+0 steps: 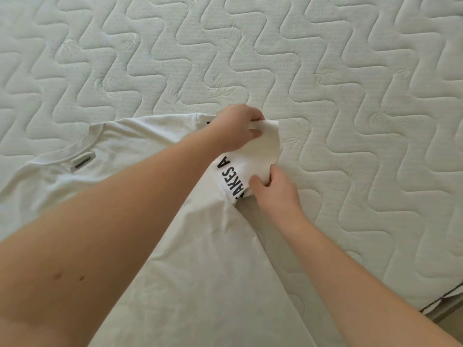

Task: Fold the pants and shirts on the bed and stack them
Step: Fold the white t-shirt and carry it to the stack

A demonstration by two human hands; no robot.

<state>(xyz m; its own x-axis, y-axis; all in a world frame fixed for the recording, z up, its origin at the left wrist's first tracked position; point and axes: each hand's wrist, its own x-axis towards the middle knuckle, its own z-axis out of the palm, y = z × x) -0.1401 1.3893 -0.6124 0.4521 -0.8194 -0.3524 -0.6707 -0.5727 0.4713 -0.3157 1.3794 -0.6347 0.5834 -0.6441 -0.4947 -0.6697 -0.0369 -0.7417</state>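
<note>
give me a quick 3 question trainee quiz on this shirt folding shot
1. True or false: both hands hold the sleeve of the white t-shirt.
2. Which hand has its grip on the far edge of the sleeve? A) left B) right
3. Fill in: the shirt lies on a quilted ____.

Key
1. True: the left hand and right hand both pinch it.
2. A
3. mattress

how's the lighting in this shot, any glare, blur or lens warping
Head view: soft, even light, no glare; faint shadows under the left hand and right hand pinching the white T-shirt's sleeve; sharp focus, lettering legible; wide-angle bending at the quilted mattress edges.
</note>
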